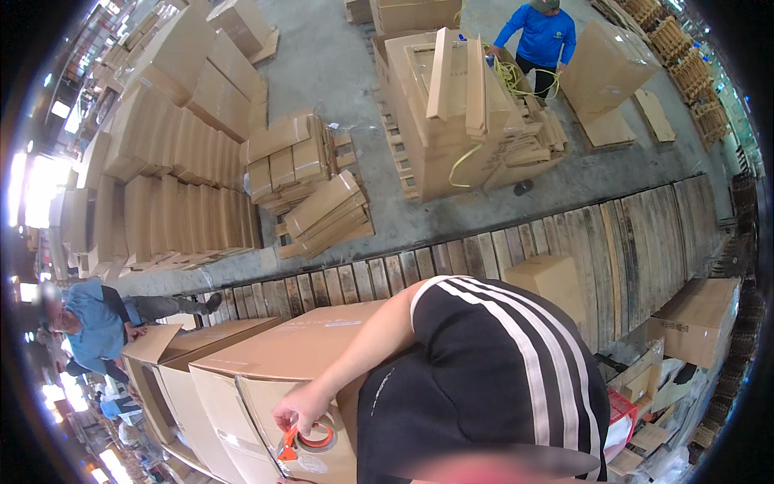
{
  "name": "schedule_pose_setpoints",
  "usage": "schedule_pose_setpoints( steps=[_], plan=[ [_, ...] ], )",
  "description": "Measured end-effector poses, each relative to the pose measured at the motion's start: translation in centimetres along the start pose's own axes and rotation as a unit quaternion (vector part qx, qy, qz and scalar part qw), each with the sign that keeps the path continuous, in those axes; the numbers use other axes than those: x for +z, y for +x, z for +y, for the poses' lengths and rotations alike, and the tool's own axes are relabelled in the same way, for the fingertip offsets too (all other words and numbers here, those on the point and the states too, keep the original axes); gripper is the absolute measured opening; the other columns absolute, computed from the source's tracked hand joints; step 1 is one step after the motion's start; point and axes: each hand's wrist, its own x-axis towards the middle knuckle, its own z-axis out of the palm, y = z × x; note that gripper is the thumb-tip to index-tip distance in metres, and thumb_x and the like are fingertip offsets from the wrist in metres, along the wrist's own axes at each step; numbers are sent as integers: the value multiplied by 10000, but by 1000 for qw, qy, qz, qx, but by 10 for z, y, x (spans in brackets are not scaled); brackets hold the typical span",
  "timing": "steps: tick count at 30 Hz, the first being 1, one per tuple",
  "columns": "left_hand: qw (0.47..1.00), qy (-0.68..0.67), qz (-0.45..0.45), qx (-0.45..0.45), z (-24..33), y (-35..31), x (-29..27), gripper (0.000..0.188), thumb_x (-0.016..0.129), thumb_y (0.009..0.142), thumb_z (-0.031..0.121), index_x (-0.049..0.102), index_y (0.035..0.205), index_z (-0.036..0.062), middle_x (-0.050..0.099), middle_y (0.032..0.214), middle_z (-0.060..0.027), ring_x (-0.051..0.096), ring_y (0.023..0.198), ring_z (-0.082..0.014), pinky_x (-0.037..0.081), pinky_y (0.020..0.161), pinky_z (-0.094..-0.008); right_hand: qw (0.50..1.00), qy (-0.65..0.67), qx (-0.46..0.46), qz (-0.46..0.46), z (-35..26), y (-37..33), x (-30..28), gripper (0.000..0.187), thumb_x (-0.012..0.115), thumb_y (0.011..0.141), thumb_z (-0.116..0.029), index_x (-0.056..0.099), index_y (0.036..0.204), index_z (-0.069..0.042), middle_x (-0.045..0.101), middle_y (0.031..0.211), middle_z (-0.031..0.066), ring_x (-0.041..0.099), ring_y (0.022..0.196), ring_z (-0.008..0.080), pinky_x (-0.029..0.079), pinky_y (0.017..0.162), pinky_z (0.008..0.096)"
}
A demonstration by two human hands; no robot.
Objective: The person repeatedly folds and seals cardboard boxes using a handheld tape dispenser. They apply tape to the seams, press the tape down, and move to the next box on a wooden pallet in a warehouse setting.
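Observation:
My right hand (301, 407) is closed on an orange tape dispenser (288, 445) with a roll of tape (317, 436). The dispenser is against the side of a large brown carton (290, 343). A dark vertical gap runs down this side, left of my hand. Of my left hand (293, 481) only a sliver shows at the lower edge, below the dispenser; its fingers are hidden.
A co-worker in light blue (97, 319) touches an open carton (218, 335) at left. Another person in blue (542, 36) handles yellow strapping (512, 77) beside a big carton (447, 153). A slatted wooden walkway (451, 258) crosses behind. Cardboard stacks (185, 218) stand far left.

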Motion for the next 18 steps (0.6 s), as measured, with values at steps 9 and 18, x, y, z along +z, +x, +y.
schedule_pose_setpoints(
  steps=[9,18],
  plan=[
    [1000,27,-2,-15,-7,-11,2,507,479,1116,336,593,1524,57,636,1500,-202,645,1333,-372,526,1098,-530,997,72,20,-13,1,-4,-3,516,777,809,41,573,1282,15,702,1153,149,722,817,187,586,652,330],
    [997,78,2,-10,-31,-22,5,493,479,1110,322,607,1517,76,659,1479,-190,672,1307,-363,540,1081,-538,981,194,28,-13,0,-5,-5,444,743,796,70,588,1210,31,714,989,142,689,747,173,565,630,320]
  ],
)
